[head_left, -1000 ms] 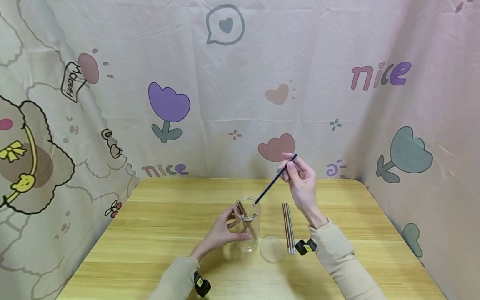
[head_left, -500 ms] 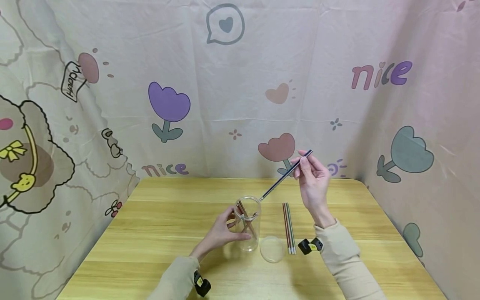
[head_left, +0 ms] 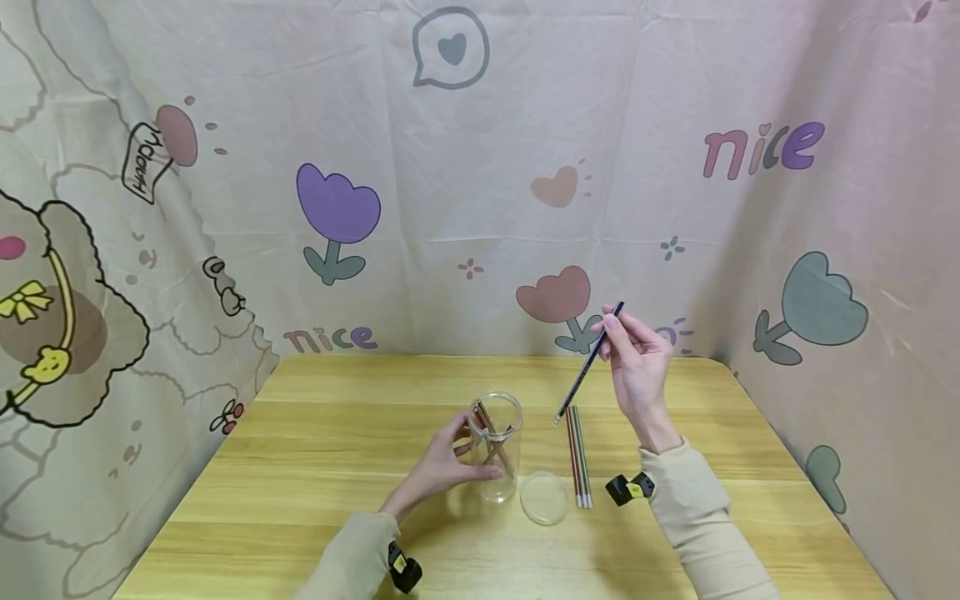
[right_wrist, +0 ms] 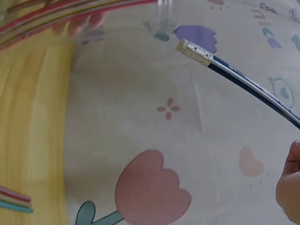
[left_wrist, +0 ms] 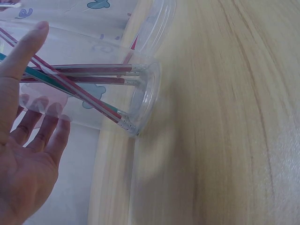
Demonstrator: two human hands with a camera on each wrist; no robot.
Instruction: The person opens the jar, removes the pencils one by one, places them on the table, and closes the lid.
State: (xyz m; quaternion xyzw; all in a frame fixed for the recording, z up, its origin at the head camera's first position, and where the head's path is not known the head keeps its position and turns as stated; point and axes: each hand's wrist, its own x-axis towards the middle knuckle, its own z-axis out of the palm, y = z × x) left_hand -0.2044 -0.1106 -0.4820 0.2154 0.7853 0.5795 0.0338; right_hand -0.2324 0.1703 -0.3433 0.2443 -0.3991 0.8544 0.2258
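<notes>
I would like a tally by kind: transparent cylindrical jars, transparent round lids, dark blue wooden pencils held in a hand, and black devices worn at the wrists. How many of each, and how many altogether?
Transparent cylindrical jar: 1
Transparent round lid: 1
Dark blue wooden pencil, in the right hand: 1
Black wrist devices: 2
Total: 5

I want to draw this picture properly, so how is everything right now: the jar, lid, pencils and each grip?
Jar: upright, open.
Lid: off, flat on the table.
Pencils in the jar: eraser ends down, leaning, some crossing.
Loose pencils: lying side by side.
Dark blue pencil: held slanting, eraser end lower, outside the jar.
Left grip: around the jar.
Right grip: pinching the dark blue pencil.
</notes>
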